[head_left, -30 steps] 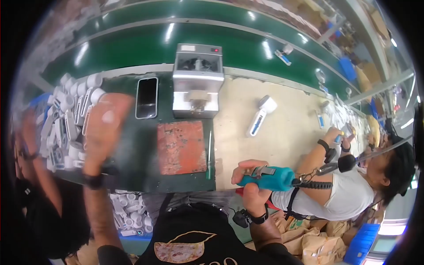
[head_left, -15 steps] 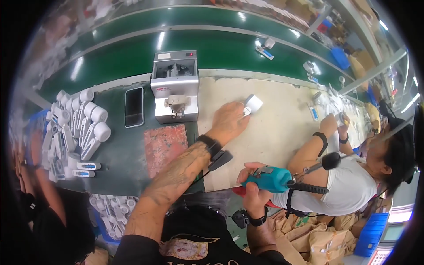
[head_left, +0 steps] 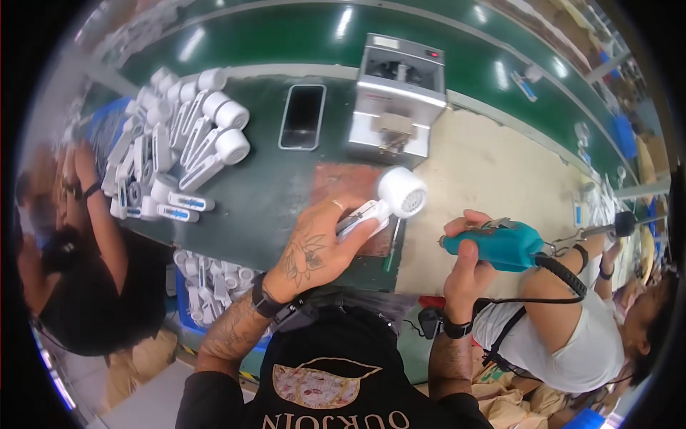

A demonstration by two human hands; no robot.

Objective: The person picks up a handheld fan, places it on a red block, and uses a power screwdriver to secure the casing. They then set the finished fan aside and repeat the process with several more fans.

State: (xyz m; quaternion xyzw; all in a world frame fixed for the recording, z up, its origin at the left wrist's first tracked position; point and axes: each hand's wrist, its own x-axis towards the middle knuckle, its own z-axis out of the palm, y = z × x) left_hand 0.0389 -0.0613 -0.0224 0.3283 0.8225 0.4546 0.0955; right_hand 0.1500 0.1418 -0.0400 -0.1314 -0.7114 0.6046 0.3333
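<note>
Over the red pad (head_left: 334,179), my left hand (head_left: 318,247) is closed around the handle of a white handheld device (head_left: 401,193). Its round head has a grille of small holes and points right and up; its open handle side faces up between my fingers. My right hand (head_left: 468,272) grips a teal electric screwdriver (head_left: 500,245) whose tip points left toward the device, with a gap between them. The screwdriver hangs from a metal hook, and a black coiled cord runs from its rear. A thin green-handled tool (head_left: 391,250) lies beside the pad, partly hidden.
A silver screw feeder (head_left: 396,100) stands behind the pad, a phone (head_left: 302,118) left of it. Many similar white devices (head_left: 204,143) are piled at left; more fill a blue bin (head_left: 189,300) below. Co-workers sit on both sides, the right one in a white shirt (head_left: 572,329).
My left hand has come back from the beige sheet, where it was at a white piece, and now holds the device over the red pad. The whole view has turned left.
</note>
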